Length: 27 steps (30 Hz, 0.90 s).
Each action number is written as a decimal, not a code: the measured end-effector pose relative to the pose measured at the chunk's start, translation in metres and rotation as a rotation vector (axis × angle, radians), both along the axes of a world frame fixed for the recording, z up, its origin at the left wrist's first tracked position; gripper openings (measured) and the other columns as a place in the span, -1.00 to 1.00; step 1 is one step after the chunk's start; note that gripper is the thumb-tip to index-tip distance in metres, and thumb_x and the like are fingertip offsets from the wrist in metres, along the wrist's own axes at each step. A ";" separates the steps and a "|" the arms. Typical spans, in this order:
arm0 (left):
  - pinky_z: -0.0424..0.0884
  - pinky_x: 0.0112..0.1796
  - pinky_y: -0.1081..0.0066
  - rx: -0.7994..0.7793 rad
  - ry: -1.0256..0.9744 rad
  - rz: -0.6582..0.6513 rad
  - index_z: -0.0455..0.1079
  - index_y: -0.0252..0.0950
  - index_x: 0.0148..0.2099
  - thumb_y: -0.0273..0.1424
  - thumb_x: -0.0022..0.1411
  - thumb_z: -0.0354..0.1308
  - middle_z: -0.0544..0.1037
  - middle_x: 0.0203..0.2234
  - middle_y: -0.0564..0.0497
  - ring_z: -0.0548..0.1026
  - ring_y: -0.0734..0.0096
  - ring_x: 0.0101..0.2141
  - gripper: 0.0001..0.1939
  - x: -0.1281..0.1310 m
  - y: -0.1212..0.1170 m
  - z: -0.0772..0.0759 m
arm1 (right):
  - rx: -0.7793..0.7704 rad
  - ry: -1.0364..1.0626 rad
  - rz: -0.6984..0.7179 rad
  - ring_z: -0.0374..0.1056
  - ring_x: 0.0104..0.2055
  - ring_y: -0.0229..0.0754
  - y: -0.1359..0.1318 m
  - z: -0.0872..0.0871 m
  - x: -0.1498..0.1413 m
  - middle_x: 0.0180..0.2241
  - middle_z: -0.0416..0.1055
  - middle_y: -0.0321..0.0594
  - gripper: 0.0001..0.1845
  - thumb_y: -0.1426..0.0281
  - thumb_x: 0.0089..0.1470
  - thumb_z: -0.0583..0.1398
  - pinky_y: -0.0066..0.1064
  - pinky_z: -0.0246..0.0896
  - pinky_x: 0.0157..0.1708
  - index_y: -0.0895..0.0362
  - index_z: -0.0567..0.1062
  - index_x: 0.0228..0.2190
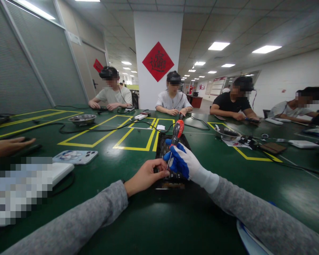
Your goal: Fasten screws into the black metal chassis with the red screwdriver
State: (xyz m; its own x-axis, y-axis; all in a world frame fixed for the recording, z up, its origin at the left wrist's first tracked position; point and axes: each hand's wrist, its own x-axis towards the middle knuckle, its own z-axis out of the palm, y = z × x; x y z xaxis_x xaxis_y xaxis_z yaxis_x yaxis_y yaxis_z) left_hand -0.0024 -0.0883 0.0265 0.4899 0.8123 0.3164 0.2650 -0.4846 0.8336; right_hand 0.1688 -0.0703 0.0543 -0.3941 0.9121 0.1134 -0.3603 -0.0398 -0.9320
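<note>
A screwdriver (178, 129) with a red and black handle is held in my right hand (184, 161), which wears a white glove with blue-coated fingers. Its handle leans up and away, and its thin shaft points down. My bare left hand (149, 174) has thumb and forefinger pinched together around the shaft's lower end; anything small between them is hidden. Both hands are over a black rectangular part like a tray or housing (158, 156) with uneven dark detail inside. It lies flat on the green table, partly covered by my hands.
A phone (76, 157) and a white device (62, 173) lie to the left, near another person's hand (12, 147). Metal bowls (82, 119) (228, 134) stand on both sides. Black cables (108, 128) and a power strip (141, 116) lie ahead. Several people sit opposite.
</note>
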 end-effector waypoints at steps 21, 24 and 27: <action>0.24 -0.14 0.41 0.275 0.219 -0.090 0.45 -0.32 -0.32 -0.30 0.35 -0.18 0.43 -0.34 -0.01 0.35 0.39 -0.23 -0.60 -0.001 0.001 0.003 | -0.063 0.076 0.084 0.35 -0.61 -0.29 0.010 -0.007 0.003 -0.48 0.47 -0.23 -0.54 0.16 0.10 0.09 -0.47 0.29 -0.62 0.18 0.33 -0.04; 0.23 -0.10 0.39 0.271 0.217 -0.104 0.46 -0.30 -0.27 -0.32 0.36 -0.23 0.44 -0.27 -0.02 0.35 0.37 -0.20 -0.58 -0.001 0.001 0.002 | -0.055 0.080 0.088 0.36 -0.60 -0.30 0.011 -0.009 0.003 -0.46 0.48 -0.20 -0.58 0.20 0.11 0.09 -0.47 0.28 -0.62 0.19 0.33 -0.06; 0.24 -0.09 0.37 0.268 0.224 -0.104 0.44 -0.30 -0.24 -0.29 0.34 -0.17 0.46 -0.30 -0.02 0.36 0.36 -0.22 -0.64 -0.001 0.001 0.002 | 0.019 0.043 0.048 0.35 -0.61 -0.31 0.008 -0.008 0.002 -0.44 0.48 -0.20 -0.59 0.20 0.08 0.13 -0.49 0.26 -0.65 0.16 0.34 -0.08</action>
State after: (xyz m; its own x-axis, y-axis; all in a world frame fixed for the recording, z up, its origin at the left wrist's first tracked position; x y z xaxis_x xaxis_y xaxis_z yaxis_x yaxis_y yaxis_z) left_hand -0.0029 -0.0874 0.0283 0.6466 0.6574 0.3869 0.3650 -0.7120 0.5998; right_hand 0.1709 -0.0625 0.0462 -0.4319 0.8896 0.1488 -0.3985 -0.0402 -0.9163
